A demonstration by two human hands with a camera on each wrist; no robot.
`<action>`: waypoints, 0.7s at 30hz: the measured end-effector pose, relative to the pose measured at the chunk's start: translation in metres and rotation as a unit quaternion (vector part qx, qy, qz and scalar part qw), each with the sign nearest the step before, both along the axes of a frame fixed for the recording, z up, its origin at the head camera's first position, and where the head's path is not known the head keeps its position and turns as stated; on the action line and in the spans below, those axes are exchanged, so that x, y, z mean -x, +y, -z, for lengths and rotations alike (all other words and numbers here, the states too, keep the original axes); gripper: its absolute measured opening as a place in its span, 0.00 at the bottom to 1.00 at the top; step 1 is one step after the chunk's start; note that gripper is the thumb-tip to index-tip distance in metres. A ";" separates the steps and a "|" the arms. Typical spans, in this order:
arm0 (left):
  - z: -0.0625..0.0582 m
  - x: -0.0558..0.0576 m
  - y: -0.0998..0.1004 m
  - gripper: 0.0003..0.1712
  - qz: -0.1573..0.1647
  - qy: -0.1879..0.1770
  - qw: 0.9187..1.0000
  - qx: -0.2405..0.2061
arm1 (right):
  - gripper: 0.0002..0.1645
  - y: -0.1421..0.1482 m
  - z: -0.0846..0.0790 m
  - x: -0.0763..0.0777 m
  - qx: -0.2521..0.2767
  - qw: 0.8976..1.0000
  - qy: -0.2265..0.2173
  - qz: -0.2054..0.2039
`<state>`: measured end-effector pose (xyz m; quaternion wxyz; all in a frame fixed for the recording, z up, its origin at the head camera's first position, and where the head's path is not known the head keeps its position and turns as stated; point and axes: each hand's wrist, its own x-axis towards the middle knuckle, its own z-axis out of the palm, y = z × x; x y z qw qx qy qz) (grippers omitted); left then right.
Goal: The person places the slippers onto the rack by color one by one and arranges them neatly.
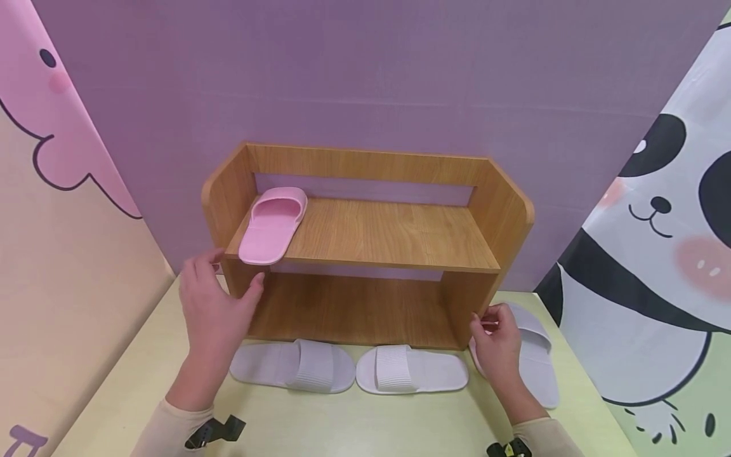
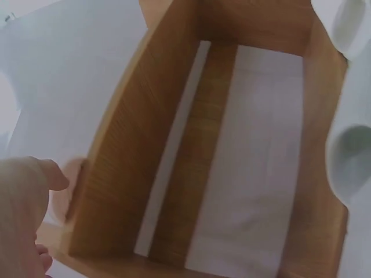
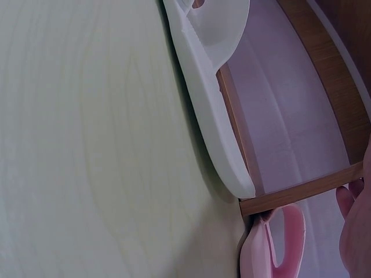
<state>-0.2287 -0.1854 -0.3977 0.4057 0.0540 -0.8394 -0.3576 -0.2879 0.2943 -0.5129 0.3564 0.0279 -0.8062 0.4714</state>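
A two-tier wooden shoe rack (image 1: 365,263) stands against the purple backdrop. On its upper shelf, at the left end, lies a pink slipper (image 1: 266,236), its sole's front end reaching the shelf edge. My left hand (image 1: 211,301) is at the rack's left front corner, fingertips by the side panel and thumb spread away from them below the slipper. In the left wrist view the thumb (image 2: 55,174) overlaps the pale slipper end. My right hand (image 1: 498,339) pinches the front edge of the right side panel (image 1: 465,304) low down.
Two pale slippers, one at left (image 1: 291,366) and one at right (image 1: 414,369), lie along the rack's front on the light wood-grain table (image 1: 342,425). Another slipper (image 1: 539,362) lies right of the rack and looks pink in the right wrist view. Cartoon-printed walls flank the table.
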 end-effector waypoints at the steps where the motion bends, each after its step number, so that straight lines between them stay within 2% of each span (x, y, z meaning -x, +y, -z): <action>1: 0.002 -0.001 -0.002 0.42 0.000 -0.002 1.000 -0.006 | 0.09 0.000 0.000 0.000 0.001 1.000 0.001 -0.001; 7: 0.018 0.000 -0.013 0.42 0.009 -0.012 1.000 -0.025 | 0.09 0.003 0.004 0.003 -0.006 1.000 0.012 -0.004; 12: 0.036 0.006 -0.023 0.41 0.026 -0.011 0.999 -0.037 | 0.10 0.005 0.006 0.004 -0.012 1.000 0.019 -0.007; 17: 0.055 0.010 -0.032 0.38 0.046 -0.048 0.996 -0.056 | 0.09 0.004 0.004 0.003 -0.009 1.000 0.020 -0.010; 21: 0.066 0.012 -0.037 0.37 0.056 -0.058 0.994 -0.073 | 0.10 0.003 0.003 0.001 -0.010 1.000 0.010 -0.003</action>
